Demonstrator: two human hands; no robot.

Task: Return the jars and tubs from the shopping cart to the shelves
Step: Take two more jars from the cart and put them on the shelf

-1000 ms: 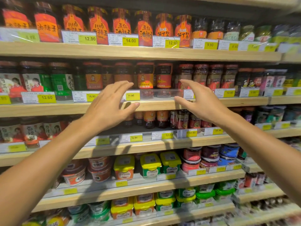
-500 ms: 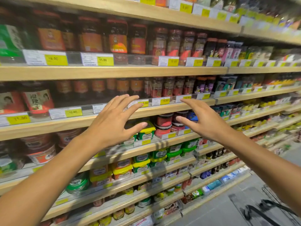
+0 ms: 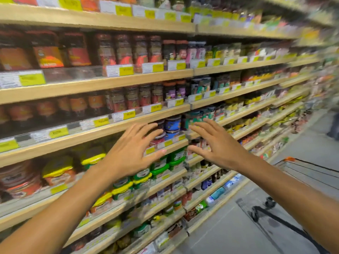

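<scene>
No jar or tub is held at this moment. The jars (image 3: 139,52) and tubs (image 3: 172,125) that can be seen are all ranged on the wooden shelves (image 3: 110,83), upright and packed side by side with labels turned outward, presumably so that each can be read against the price tag below it. The shopping cart (image 3: 300,171) is glimpsed only at the right edge, as an orange-tipped frame of grey wire, with a dark wheeled base lower down; what is left in it cannot be made out, since the frame is smeared by motion.

The left hand (image 3: 132,154) is raised in front of the shelves with fingers straight and spread, nothing gripped. The right hand (image 3: 218,145) is held just beside it, likewise splayed and empty, palms turned toward each other. Neither hand appears to touch the shelves.

The jars on the upper rows look like dark glass with red and orange paper labels. Lower down, squat round tubs with red and blue lids are stacked in twos, and flatter tubs with yellow lids (image 3: 58,167) and green lids (image 3: 176,158) are set in rows. Yellow price tags (image 3: 126,70) are clipped behind clear plastic strips along each pale wooden shelf edge.
</scene>
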